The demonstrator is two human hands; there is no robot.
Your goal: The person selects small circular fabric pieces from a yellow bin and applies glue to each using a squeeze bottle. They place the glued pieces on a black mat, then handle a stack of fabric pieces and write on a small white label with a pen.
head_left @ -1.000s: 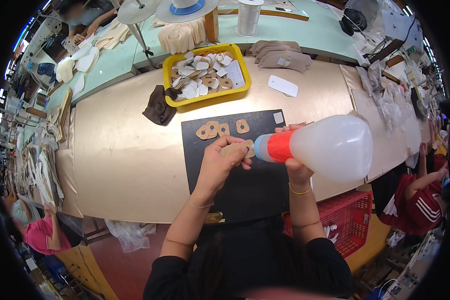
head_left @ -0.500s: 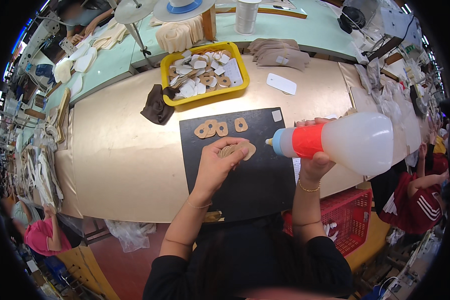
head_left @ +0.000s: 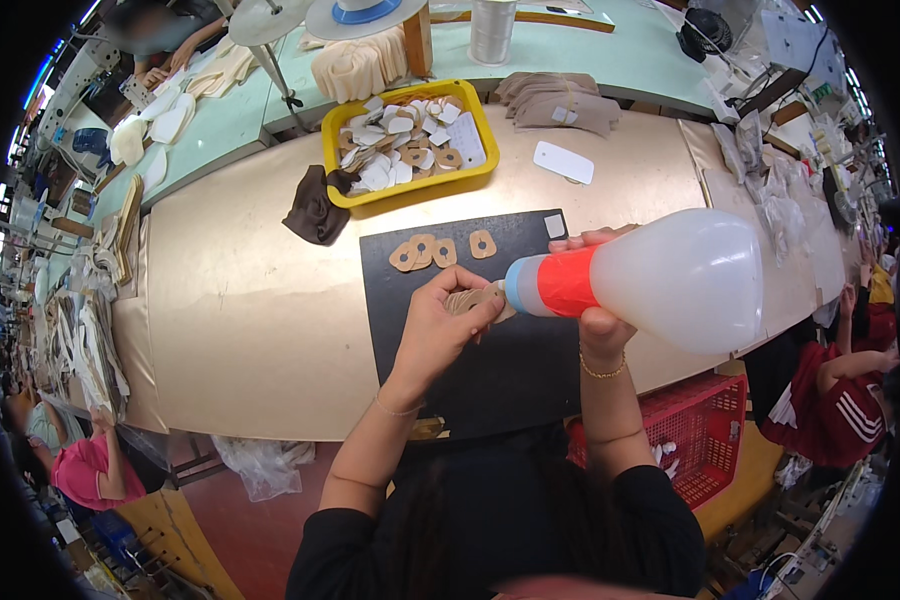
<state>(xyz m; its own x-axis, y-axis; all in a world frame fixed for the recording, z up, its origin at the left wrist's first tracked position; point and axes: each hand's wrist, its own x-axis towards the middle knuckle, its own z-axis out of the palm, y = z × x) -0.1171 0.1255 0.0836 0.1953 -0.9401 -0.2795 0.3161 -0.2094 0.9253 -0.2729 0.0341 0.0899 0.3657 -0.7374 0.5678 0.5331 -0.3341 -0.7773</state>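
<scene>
The palm of the right hand (head_left: 604,338) is hidden by the squeeze bottle (head_left: 678,280), its fingers clasped around the red band (head_left: 567,282), with only the thumb on the near side and some fingertips on the far side showing. The fingers of the left hand (head_left: 448,318) pinch a fanned stack of tan pieces (head_left: 466,301) above the black mat (head_left: 485,375), covering much of it, so its lower layers cannot be counted. The bottle lies tilted nearly flat in the air, its nozzle at the stack's right end beside the left thumb; whether the tip touches the top piece is too small to tell. The bottle is translucent, cloudy plastic, swelling from a pale blue collar to a wide rounded base. On the dull, smooth mat lie flat tan cutouts (head_left: 422,249) with rounded corners and dark-looking centre holes, some overlapping and one apart. The bench (head_left: 245,320) has a glossy, gold-toned covering. Beyond the mat, a yellow plastic tray (head_left: 420,193) holds jumbled white and tan pieces, the lower ones buried; crumpled dark brown cloth (head_left: 317,208) lies against its left side. The bench partly hides a red lattice-walled crate (head_left: 725,436). At upper left, a co-worker (head_left: 160,40) is blurred and cut off.
</scene>
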